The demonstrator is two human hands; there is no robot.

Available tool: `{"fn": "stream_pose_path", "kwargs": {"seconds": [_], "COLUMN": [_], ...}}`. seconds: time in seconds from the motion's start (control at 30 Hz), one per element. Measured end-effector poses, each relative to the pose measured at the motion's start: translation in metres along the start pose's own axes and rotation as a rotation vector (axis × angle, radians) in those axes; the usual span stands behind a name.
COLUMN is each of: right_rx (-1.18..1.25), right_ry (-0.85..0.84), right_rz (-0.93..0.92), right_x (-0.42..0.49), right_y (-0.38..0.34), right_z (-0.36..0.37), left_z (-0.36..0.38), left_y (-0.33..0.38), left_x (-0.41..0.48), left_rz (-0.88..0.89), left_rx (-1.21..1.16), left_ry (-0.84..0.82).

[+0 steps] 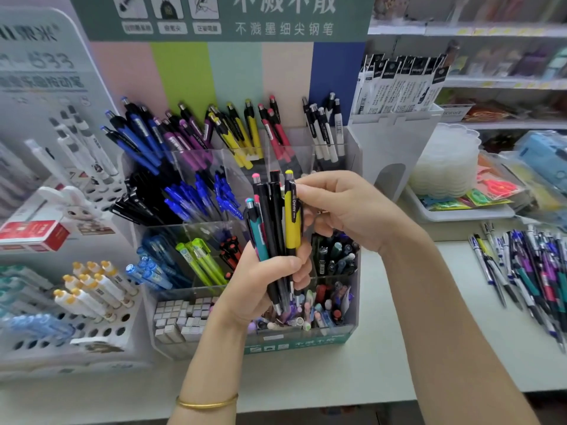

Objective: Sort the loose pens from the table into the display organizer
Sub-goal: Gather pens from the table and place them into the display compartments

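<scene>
Pale shop worktop point(399, 348) carries a clear acrylic display organizer point(357, 271); in front of it the left hand point(267, 277) has its grip closed round a fanned bundle of click pens point(270, 228) (upright, likely so colours show). The right hand point(346, 207) pinches the yellow-and-black pen point(292, 222) by its top, probably to draw it out; more loose pens point(530, 271) lie right of the organizer.

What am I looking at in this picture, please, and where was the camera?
There is no machine here: a person works with bare hands, and one camera worn on the head looks forward and down. The left hand grips a bundle of mixed click pens upright. The right hand pinches the top of the yellow-and-black pen in that bundle. Behind them stands a clear plastic display organizer with pens sorted by colour. More loose pens lie heaped on the white table at the right.
</scene>
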State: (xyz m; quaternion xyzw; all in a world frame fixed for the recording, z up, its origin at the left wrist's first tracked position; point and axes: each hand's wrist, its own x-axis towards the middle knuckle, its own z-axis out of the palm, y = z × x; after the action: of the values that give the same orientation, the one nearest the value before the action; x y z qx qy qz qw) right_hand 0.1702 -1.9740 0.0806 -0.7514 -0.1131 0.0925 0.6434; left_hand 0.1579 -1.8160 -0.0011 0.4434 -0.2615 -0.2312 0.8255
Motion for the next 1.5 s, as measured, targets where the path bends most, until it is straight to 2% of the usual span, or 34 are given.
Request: {"fn": "stream_pose_path", "kwargs": {"seconds": [0.13, 0.27, 0.37, 0.6, 0.73, 0.87, 1.0, 1.13, 1.4, 1.5], "right_rx": [0.096, -0.044, -0.023, 0.074, 0.169, 0.0, -0.144, -0.403, -0.708, -0.754], "right_ry": [-0.004, 0.209, 0.367, 0.549, 0.816, 1.038, 1.153, 1.084, 0.854, 0.856], "right_rz": [0.035, -0.024, -0.034, -0.093, -0.229, -0.411, -0.596, -0.7, -0.468, -0.399], "right_x": [0.001, 0.005, 0.008, 0.013, 0.012, 0.008, 0.002, 0.004, 0.007, 0.005], "right_y": [-0.004, -0.003, -0.002, 0.003, -0.011, -0.008, -0.003, 0.012, 0.056, 0.059], "right_z": [-0.006, 0.001, 0.002, 0.006, -0.019, -0.023, -0.016, -0.014, -0.004, -0.002], "left_z": [0.001, -0.001, -0.002, -0.007, -0.012, -0.017, -0.016, -0.014, -0.013, -0.013], "left_y": [0.005, 0.006, 0.008, 0.021, 0.012, 0.003, 0.001, -0.002, -0.005, -0.004], "left_x": [0.001, 0.004, 0.006, 0.012, 0.003, 0.003, 0.005, 0.005, 0.005, 0.003], "left_rz": [-0.049, -0.082, -0.091, -0.119, -0.156, -0.13, -0.14, -0.12, -0.097, -0.073], "left_rx": [-0.075, -0.146, -0.172, 0.008, 0.056, 0.114, 0.15, 0.167, 0.104, 0.099], "left_ry": [-0.086, -0.096, -0.084, 0.004, 0.044, 0.116, 0.145, 0.158, 0.131, 0.098]}}
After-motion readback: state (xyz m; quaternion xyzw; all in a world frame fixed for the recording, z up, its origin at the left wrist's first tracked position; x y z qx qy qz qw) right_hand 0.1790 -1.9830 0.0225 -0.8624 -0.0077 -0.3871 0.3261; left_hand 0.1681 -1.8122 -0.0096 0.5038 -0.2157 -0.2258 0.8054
